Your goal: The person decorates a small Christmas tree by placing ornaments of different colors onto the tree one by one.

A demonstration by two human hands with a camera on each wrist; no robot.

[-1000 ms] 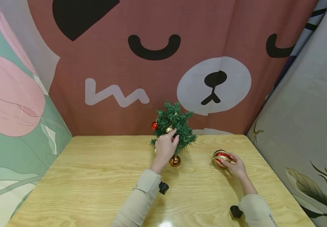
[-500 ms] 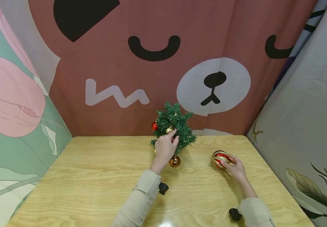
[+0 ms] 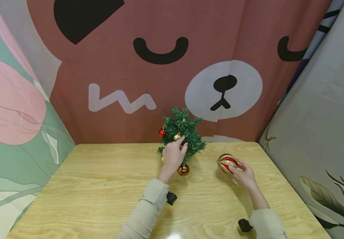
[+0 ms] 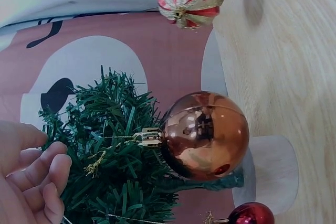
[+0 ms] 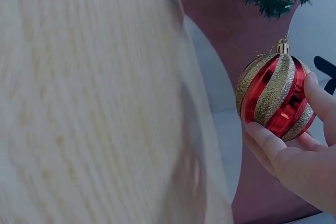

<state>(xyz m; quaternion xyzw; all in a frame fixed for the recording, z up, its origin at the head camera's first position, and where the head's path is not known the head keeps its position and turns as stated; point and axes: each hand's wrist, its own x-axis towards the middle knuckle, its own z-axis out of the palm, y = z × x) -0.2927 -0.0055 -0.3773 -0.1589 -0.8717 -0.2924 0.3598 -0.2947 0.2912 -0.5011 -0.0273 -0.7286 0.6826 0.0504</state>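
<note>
A small green Christmas tree [image 3: 190, 132] stands toward the back of the table, hung with baubles. My left hand [image 3: 173, 155] reaches over its front, thumb and index finger pinching at the branches, the other fingers curled. A shiny copper bauble [image 4: 205, 135] hangs low on the tree near that wrist. To the right, my right hand [image 3: 245, 174] holds a large red bauble with gold glitter stripes [image 5: 275, 95], thumb on one side and fingers on the other. The bauble's gold cap points toward the tree, and a gap separates the two.
Also on the tree are a red bauble [image 3: 161, 132] and a gold bauble [image 3: 177, 136]. The tree's pale round base [image 4: 275, 174] rests on the wooden table [image 3: 100, 186]. Printed curtains [image 3: 115, 73] rise right behind the table's back edge.
My right hand has lifted the striped bauble slightly and moved it left toward the tree, turning it so the cap end shows more. The left hand stays in place at the branches.
</note>
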